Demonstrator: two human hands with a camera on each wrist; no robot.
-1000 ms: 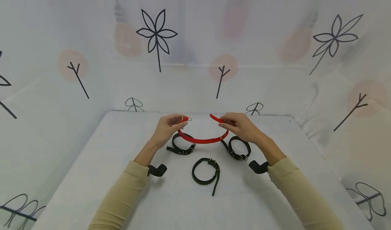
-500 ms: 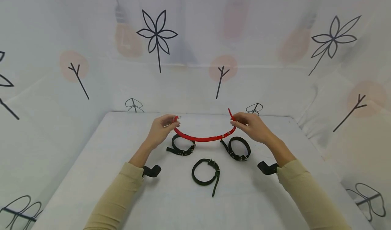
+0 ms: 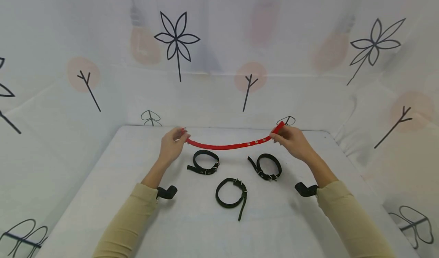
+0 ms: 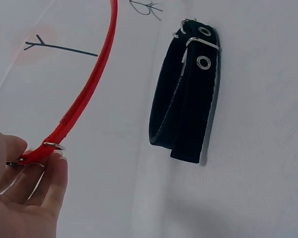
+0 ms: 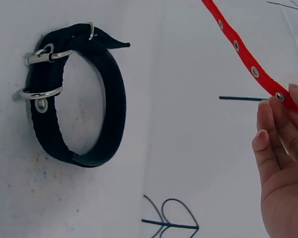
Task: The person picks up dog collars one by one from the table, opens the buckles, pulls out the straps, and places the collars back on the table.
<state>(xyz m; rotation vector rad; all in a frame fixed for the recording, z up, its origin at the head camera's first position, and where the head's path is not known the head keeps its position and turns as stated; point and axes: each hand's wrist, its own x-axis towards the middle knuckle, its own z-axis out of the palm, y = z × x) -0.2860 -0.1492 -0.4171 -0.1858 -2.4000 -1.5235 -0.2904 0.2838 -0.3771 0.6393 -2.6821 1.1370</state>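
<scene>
A red collar (image 3: 223,147) with metal eyelets hangs in a shallow curve above the far part of the table, stretched between both hands. My left hand (image 3: 171,145) pinches its buckle end; in the left wrist view the metal buckle and a ring show by the fingertips (image 4: 59,163). Near the eyeleted end, my right hand (image 3: 291,141) pinches the strap, and the tip sticks up past the fingers. Below lie three black collars, each buckled into a loop: one at left (image 3: 205,162), one at right (image 3: 269,166), one nearer in the middle (image 3: 230,193).
The white table (image 3: 192,231) reaches back to a patterned cloth wall (image 3: 212,98) with printed flowers and twigs. Black wrist mounts (image 3: 167,192) show at both sleeves. Side cloths stand left and right of the table.
Both hands have moved apart, left hand leftward and right hand rightward. The red collar has gone from a deep bend to a nearly straight strap and sits slightly higher. The black collars stay put.
</scene>
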